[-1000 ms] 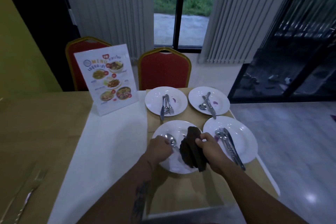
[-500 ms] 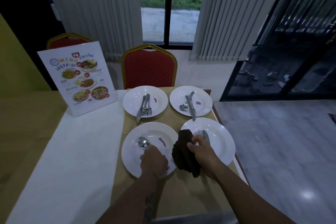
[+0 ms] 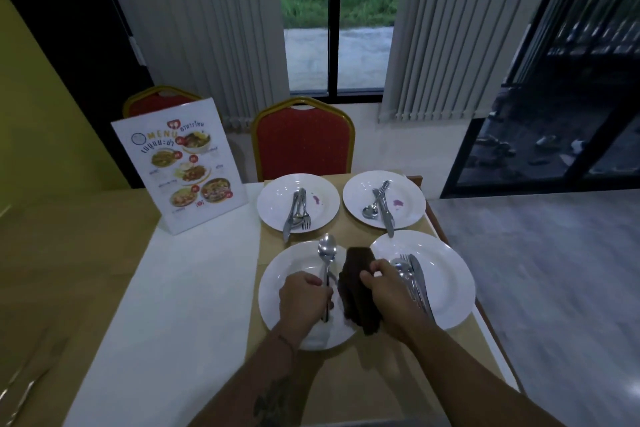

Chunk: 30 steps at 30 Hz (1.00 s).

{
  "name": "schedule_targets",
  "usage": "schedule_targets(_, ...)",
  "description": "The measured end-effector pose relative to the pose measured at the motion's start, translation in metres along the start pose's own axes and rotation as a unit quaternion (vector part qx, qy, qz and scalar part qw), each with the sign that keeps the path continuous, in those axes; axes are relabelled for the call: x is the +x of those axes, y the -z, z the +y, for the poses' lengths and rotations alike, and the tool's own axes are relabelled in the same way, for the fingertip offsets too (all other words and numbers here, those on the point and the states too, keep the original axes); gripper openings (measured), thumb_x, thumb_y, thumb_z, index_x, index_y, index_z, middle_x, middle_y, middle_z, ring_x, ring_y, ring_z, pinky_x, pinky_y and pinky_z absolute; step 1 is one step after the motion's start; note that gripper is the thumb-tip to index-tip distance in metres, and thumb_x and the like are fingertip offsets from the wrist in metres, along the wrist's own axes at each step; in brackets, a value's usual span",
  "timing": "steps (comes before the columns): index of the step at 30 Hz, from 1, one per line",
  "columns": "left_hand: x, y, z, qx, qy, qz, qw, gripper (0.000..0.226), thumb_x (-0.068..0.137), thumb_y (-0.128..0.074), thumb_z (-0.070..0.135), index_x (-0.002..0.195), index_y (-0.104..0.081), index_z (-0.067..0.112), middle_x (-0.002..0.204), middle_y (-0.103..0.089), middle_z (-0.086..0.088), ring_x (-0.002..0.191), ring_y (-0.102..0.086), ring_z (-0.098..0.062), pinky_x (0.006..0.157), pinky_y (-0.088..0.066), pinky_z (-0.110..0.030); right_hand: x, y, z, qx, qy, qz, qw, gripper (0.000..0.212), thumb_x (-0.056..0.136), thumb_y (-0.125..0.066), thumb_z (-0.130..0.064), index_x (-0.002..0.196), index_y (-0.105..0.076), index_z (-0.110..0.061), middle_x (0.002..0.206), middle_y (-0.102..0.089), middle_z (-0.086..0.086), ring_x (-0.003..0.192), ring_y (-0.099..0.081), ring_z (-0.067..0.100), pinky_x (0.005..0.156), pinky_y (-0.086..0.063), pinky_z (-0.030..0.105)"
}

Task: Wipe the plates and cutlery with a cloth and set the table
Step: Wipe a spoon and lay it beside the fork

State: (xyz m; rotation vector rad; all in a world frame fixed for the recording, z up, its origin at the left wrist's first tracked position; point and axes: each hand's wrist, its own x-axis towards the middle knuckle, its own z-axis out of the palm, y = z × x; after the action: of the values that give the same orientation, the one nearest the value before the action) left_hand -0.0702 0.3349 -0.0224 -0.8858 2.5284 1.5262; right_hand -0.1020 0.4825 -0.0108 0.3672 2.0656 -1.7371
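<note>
Since half a second ago the spoon (image 3: 327, 250) has shifted, and its bowl now reaches the far rim of the plate (image 3: 277, 284). That plate lies beneath the left hand (image 3: 304, 302), whose curled fingers wrap the spoon's handle. Just right of this grip, the right hand (image 3: 388, 295) clutches the cloth (image 3: 356, 291) in a closed fist.

Our left hand (image 3: 304, 302) hides the middle of the spoon (image 3: 327, 250). Blurred cutlery (image 3: 33, 385) at the table's (image 3: 194, 288) near left corner is cut off.
</note>
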Motion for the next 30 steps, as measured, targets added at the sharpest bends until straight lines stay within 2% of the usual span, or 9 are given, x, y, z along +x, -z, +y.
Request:
schedule_targets(2, -0.003, 0.012, 0.001, 0.016, -0.045, -0.027, 0.998, 0.019, 0.08, -0.075, 0.012, 0.069, -0.066, 0.024, 0.065, -0.066, 0.01, 0.061, -0.061, 0.0, 0.06, -0.047, -0.015, -0.004, -0.017, -0.006, 0.027, 0.008, -0.003, 1.0, 0.002, 0.098, -0.054, -0.011, 0.099, -0.053, -0.013, 0.109, -0.062, 0.017, 0.098, -0.064, 0.032, 0.08, -0.06, 0.051)
schedule_targets(4, -0.005, 0.024, 0.0, 0.045, -0.079, -0.063, 0.994, 0.016, 0.078, -0.074, 0.012, 0.07, -0.067, 0.024, 0.068, -0.068, 0.009, 0.065, -0.064, -0.004, 0.058, -0.046, -0.014, -0.008, -0.035, -0.013, 0.04, 0.029, 0.01, 0.999, 0.015, 0.093, -0.059, -0.007, 0.085, -0.052, -0.018, 0.107, -0.065, 0.018, 0.102, -0.064, 0.034, 0.087, -0.058, 0.055)
schedule_targets(9, -0.006, 0.071, -0.017, 0.019, -0.139, -0.132, 0.981, 0.014, 0.07, -0.072, 0.016, 0.066, -0.063, 0.025, 0.07, -0.073, -0.009, 0.067, -0.073, -0.026, 0.072, -0.06, -0.047, -0.027, -0.078, -0.04, 0.049, 0.116, 0.11, 0.986, 0.03, 0.085, -0.06, 0.005, 0.071, -0.046, -0.017, 0.081, -0.059, 0.008, 0.081, -0.058, 0.022, 0.072, -0.051, 0.035)
schedule_targets(14, -0.005, 0.134, -0.031, -0.017, -0.173, -0.149, 0.973, 0.005, 0.076, -0.073, 0.01, 0.077, -0.069, 0.008, 0.07, -0.074, -0.01, 0.066, -0.074, -0.025, 0.072, -0.061, -0.043, -0.04, -0.137, -0.059, 0.151, 0.135, 0.199, 0.959, 0.022, 0.09, -0.06, -0.001, 0.082, -0.047, -0.016, 0.084, -0.056, 0.004, 0.082, -0.055, 0.02, 0.061, -0.039, 0.026)
schedule_targets(17, -0.002, 0.164, -0.042, -0.042, -0.187, -0.133, 0.972, 0.005, 0.079, -0.071, 0.005, 0.076, -0.071, 0.009, 0.07, -0.074, -0.011, 0.064, -0.073, -0.025, 0.071, -0.061, -0.042, -0.05, -0.173, -0.064, 0.243, 0.078, 0.197, 0.947, 0.01, 0.096, -0.059, -0.011, 0.101, -0.051, -0.016, 0.103, -0.059, 0.007, 0.097, -0.057, 0.025, 0.07, -0.049, 0.032)
schedule_targets(20, 0.003, 0.185, -0.056, -0.037, -0.207, -0.106, 0.972, 0.015, 0.081, -0.064, 0.008, 0.074, -0.072, 0.018, 0.071, -0.074, -0.006, 0.066, -0.073, -0.022, 0.068, -0.061, -0.043, -0.059, -0.203, -0.06, 0.234, 0.031, 0.114, 0.965, 0.024, 0.094, -0.061, -0.01, 0.116, -0.053, -0.015, 0.112, -0.063, 0.013, 0.104, -0.062, 0.031, 0.09, -0.057, 0.05)
schedule_targets(24, -0.003, 0.215, -0.073, -0.067, -0.191, -0.091, 0.975, 0.014, 0.087, -0.065, 0.014, 0.075, -0.072, 0.014, 0.071, -0.072, -0.007, 0.065, -0.07, -0.021, 0.063, -0.058, -0.034, -0.075, -0.225, -0.057, 0.191, 0.06, 0.127, 0.971, 0.019, 0.093, -0.06, -0.006, 0.109, -0.055, -0.014, 0.106, -0.064, 0.014, 0.096, -0.065, 0.03, 0.082, -0.059, 0.045)
schedule_targets(26, 0.0, 0.231, -0.076, -0.116, -0.17, -0.016, 0.978, 0.017, 0.092, -0.062, 0.018, 0.08, -0.07, 0.011, 0.073, -0.07, -0.007, 0.063, -0.066, -0.017, 0.061, -0.053, -0.031, -0.081, -0.231, -0.056, 0.163, 0.077, 0.124, 0.976, 0.013, 0.092, -0.061, -0.007, 0.101, -0.057, -0.016, 0.103, -0.067, 0.016, 0.095, -0.067, 0.032, 0.085, -0.059, 0.047)
schedule_targets(30, 0.02, 0.251, -0.062, -0.154, -0.163, 0.045, 0.974, 0.013, 0.092, -0.06, 0.017, 0.093, -0.073, 0.016, 0.088, -0.07, 0.003, 0.085, -0.064, -0.015, 0.077, -0.054, -0.032, -0.095, -0.248, -0.052, 0.069, 0.122, 0.089, 0.986, 0.012, 0.092, -0.061, -0.005, 0.087, -0.055, -0.014, 0.09, -0.069, 0.012, 0.085, -0.067, 0.028, 0.075, -0.057, 0.04)
